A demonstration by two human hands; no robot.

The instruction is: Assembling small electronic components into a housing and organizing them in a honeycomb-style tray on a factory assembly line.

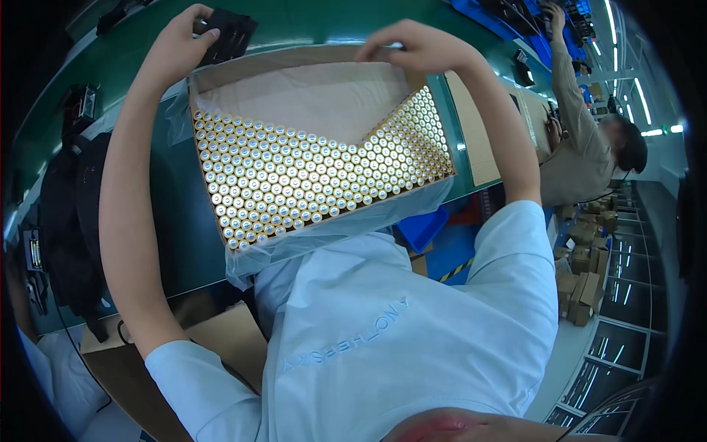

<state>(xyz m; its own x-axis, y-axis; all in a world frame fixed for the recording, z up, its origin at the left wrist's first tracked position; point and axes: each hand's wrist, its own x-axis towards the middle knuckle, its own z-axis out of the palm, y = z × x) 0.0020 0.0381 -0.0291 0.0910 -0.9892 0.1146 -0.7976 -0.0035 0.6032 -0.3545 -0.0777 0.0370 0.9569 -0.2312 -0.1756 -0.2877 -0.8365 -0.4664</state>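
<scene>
My left hand (182, 46) is closed on a black plastic casing (233, 35) with slots and ridges, above the box's far left corner. An open cardboard box (294, 57), lined with clear plastic, lies before me. Upright cylindrical batteries (294, 177) with gold sides and silver tops stand packed in rows in it. They fill its near part and right side; a bare wedge of pale lining shows at the far middle. Over the box's far right edge hovers my right hand (423, 48), fingers apart and slightly blurred, with nothing visible in them.
The box rests on a green worktable (177, 221). A black bag (70, 221) and a small black device (82, 103) lie left. Flat cardboard (471, 132) is at the right, a blue bin (421, 228) below the near edge. Another person (582, 147) works at the far right.
</scene>
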